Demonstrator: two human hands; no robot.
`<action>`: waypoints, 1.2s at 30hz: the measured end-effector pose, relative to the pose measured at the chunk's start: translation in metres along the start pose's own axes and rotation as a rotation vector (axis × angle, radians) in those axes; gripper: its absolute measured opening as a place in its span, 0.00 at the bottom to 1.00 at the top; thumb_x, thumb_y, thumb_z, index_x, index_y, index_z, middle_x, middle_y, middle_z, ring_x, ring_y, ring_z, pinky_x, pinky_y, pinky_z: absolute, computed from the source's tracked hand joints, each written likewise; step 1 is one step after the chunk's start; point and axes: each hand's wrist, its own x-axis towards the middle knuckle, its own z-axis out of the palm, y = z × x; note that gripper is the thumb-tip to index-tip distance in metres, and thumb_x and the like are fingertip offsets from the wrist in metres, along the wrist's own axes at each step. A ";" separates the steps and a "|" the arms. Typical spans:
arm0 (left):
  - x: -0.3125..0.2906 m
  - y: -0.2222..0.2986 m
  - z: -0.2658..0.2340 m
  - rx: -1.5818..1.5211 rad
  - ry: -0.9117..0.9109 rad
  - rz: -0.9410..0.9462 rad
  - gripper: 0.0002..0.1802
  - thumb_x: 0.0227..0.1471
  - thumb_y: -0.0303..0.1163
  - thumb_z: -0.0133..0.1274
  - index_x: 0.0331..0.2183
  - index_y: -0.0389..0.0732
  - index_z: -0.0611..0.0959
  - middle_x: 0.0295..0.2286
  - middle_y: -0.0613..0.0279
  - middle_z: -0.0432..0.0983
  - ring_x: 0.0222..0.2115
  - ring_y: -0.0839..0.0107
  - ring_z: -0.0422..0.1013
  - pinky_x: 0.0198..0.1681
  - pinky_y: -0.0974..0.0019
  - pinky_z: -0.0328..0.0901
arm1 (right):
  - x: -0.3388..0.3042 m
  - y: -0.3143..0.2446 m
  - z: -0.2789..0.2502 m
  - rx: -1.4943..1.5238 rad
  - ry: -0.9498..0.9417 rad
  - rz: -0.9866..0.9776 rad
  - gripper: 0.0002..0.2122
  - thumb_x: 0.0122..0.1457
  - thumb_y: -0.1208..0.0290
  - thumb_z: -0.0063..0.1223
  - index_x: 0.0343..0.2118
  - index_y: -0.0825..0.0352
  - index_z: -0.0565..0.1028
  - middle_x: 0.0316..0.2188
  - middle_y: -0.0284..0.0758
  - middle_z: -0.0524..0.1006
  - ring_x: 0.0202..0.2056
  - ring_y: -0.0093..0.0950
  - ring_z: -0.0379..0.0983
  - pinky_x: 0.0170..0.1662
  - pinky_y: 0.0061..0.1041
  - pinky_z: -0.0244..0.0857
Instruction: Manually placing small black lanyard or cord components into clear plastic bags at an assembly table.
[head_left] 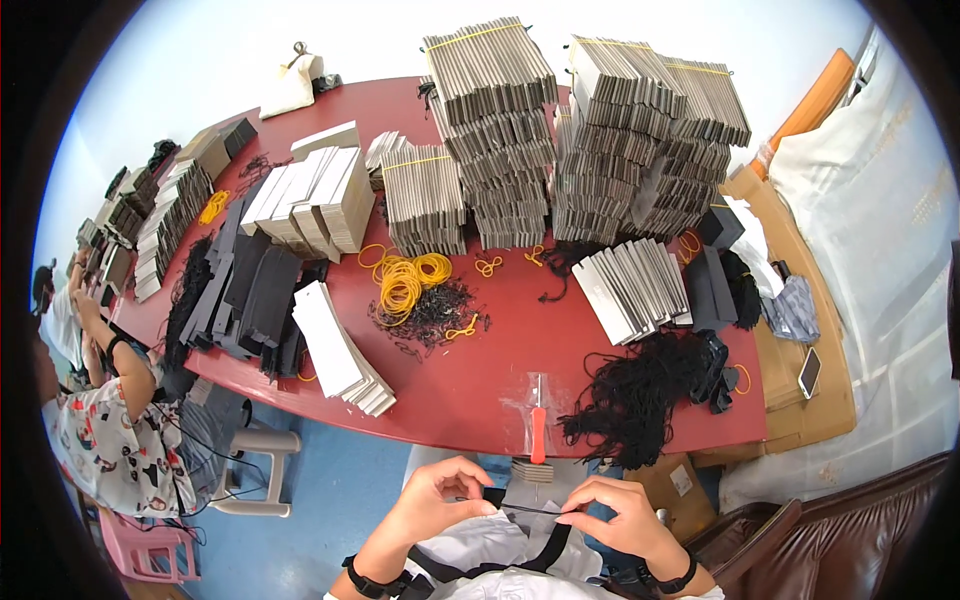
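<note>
From where I stand, the seated person's two hands are up over the lap, just off the near edge of the red table (480,370), slightly apart and facing each other. Both forearms rise from below, wrists bent inward, a dark band around each. The left hand (435,503) has thumb and fingers pinched on a small black piece (493,495); the right hand (618,515) nips a thin black cord (530,509) between thumb and forefinger, its other fingers curled. The cord runs between the hands, in front of the person's white clothing. I cannot make out how it meets the black piece, because the left fingertips cover that spot. The black string heap (640,395) to the right is too tangled to count, and so is the yellow band coil (405,285) on the left. The co-worker (120,430) at far left is partly cut off by the dark rim. What I can count: one orange-handled tool (538,435) at the near edge, just beyond the hands; one phone (809,373) on the cardboard (800,425) at right; one pink stool (150,548) at left; and four grey board piles (610,140) with yellow bands across their tops, three tall and one shorter.
</note>
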 end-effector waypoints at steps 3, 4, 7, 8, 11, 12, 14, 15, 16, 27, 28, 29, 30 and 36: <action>-0.003 0.000 0.000 -0.130 -0.001 -0.032 0.14 0.43 0.23 0.65 0.35 0.35 0.79 0.24 0.70 0.72 0.27 0.82 0.68 0.34 0.76 0.65 | -0.003 0.006 0.002 0.027 0.001 -0.014 0.04 0.50 0.78 0.61 0.29 0.69 0.77 0.25 0.33 0.76 0.25 0.22 0.73 0.29 0.20 0.65; -0.004 -0.001 0.000 -0.198 0.003 -0.039 0.14 0.44 0.24 0.64 0.35 0.35 0.79 0.25 0.70 0.72 0.27 0.83 0.68 0.34 0.76 0.65 | -0.004 0.008 0.003 0.021 0.019 -0.018 0.04 0.50 0.78 0.61 0.29 0.69 0.77 0.26 0.33 0.76 0.26 0.22 0.73 0.29 0.20 0.65; -0.005 -0.006 -0.001 -0.229 -0.017 -0.059 0.11 0.48 0.24 0.61 0.36 0.35 0.78 0.25 0.70 0.72 0.28 0.82 0.69 0.36 0.75 0.66 | -0.009 0.012 0.005 -0.010 0.059 -0.035 0.04 0.50 0.78 0.61 0.29 0.69 0.77 0.26 0.34 0.76 0.26 0.23 0.73 0.29 0.20 0.65; -0.005 -0.009 -0.001 -0.227 -0.007 -0.060 0.11 0.48 0.24 0.61 0.36 0.35 0.78 0.25 0.70 0.72 0.28 0.82 0.69 0.36 0.75 0.66 | -0.010 0.013 0.005 -0.030 0.088 -0.040 0.05 0.50 0.78 0.61 0.29 0.69 0.77 0.26 0.35 0.76 0.26 0.24 0.73 0.29 0.20 0.65; -0.005 -0.017 0.000 -0.143 -0.071 -0.065 0.11 0.49 0.25 0.60 0.36 0.36 0.78 0.25 0.71 0.72 0.29 0.82 0.69 0.36 0.75 0.66 | -0.014 0.013 0.003 -0.121 0.117 -0.063 0.05 0.50 0.78 0.62 0.30 0.69 0.77 0.27 0.35 0.77 0.25 0.25 0.73 0.28 0.21 0.66; -0.005 -0.019 0.000 -0.079 -0.091 -0.102 0.10 0.49 0.25 0.60 0.36 0.36 0.79 0.26 0.71 0.72 0.29 0.83 0.68 0.36 0.76 0.65 | -0.014 0.014 0.001 -0.156 0.118 -0.097 0.06 0.49 0.78 0.62 0.30 0.69 0.77 0.27 0.36 0.77 0.25 0.26 0.73 0.27 0.22 0.66; -0.006 -0.021 0.000 0.152 -0.119 -0.123 0.10 0.48 0.25 0.61 0.35 0.38 0.80 0.27 0.70 0.74 0.30 0.83 0.68 0.36 0.76 0.64 | -0.017 0.014 -0.003 -0.180 0.112 -0.090 0.06 0.47 0.79 0.63 0.29 0.70 0.77 0.26 0.36 0.77 0.25 0.26 0.74 0.27 0.22 0.66; -0.006 -0.022 0.000 0.140 -0.119 -0.114 0.10 0.48 0.25 0.61 0.35 0.38 0.80 0.27 0.70 0.74 0.30 0.83 0.68 0.36 0.76 0.64 | -0.018 0.014 -0.004 -0.200 0.105 -0.066 0.06 0.45 0.81 0.64 0.27 0.70 0.77 0.25 0.37 0.78 0.25 0.27 0.74 0.28 0.22 0.66; -0.006 -0.022 0.000 0.249 -0.151 -0.070 0.09 0.48 0.26 0.61 0.34 0.38 0.80 0.27 0.69 0.74 0.29 0.82 0.69 0.35 0.74 0.65 | -0.018 0.015 -0.004 -0.203 0.110 -0.078 0.06 0.45 0.81 0.64 0.27 0.70 0.77 0.25 0.37 0.78 0.25 0.27 0.74 0.28 0.22 0.66; -0.003 -0.017 -0.008 -0.302 -0.296 -0.214 0.22 0.44 0.26 0.65 0.41 0.39 0.74 0.25 0.73 0.69 0.28 0.83 0.65 0.34 0.75 0.61 | -0.038 0.026 -0.001 -0.175 -0.040 0.067 0.04 0.49 0.78 0.61 0.28 0.70 0.78 0.24 0.34 0.77 0.25 0.24 0.74 0.27 0.21 0.67; -0.002 -0.018 -0.008 -0.387 -0.358 -0.217 0.21 0.45 0.28 0.64 0.41 0.39 0.73 0.25 0.73 0.68 0.28 0.83 0.64 0.34 0.75 0.60 | -0.039 0.026 0.000 -0.159 -0.037 0.061 0.04 0.49 0.78 0.61 0.28 0.70 0.78 0.24 0.34 0.77 0.25 0.24 0.74 0.27 0.20 0.67; -0.001 -0.020 -0.008 -0.479 -0.421 -0.219 0.21 0.47 0.29 0.63 0.41 0.39 0.72 0.25 0.74 0.67 0.28 0.83 0.63 0.34 0.76 0.59 | -0.039 0.027 0.001 -0.160 -0.038 0.062 0.04 0.49 0.78 0.61 0.28 0.70 0.78 0.24 0.34 0.77 0.25 0.24 0.74 0.27 0.20 0.67; 0.001 -0.021 -0.006 -0.473 -0.419 -0.219 0.21 0.47 0.29 0.63 0.41 0.39 0.72 0.25 0.74 0.67 0.28 0.83 0.63 0.34 0.76 0.59 | -0.039 0.028 0.003 -0.145 -0.020 0.093 0.04 0.49 0.78 0.62 0.28 0.70 0.78 0.24 0.34 0.77 0.25 0.24 0.74 0.27 0.20 0.67; 0.008 -0.033 0.013 -0.973 -0.496 -0.156 0.23 0.48 0.39 0.63 0.40 0.39 0.71 0.26 0.72 0.67 0.31 0.78 0.61 0.40 0.71 0.56 | -0.027 0.035 0.021 -0.142 -0.068 0.038 0.05 0.48 0.78 0.62 0.28 0.70 0.78 0.24 0.34 0.77 0.24 0.24 0.74 0.27 0.20 0.65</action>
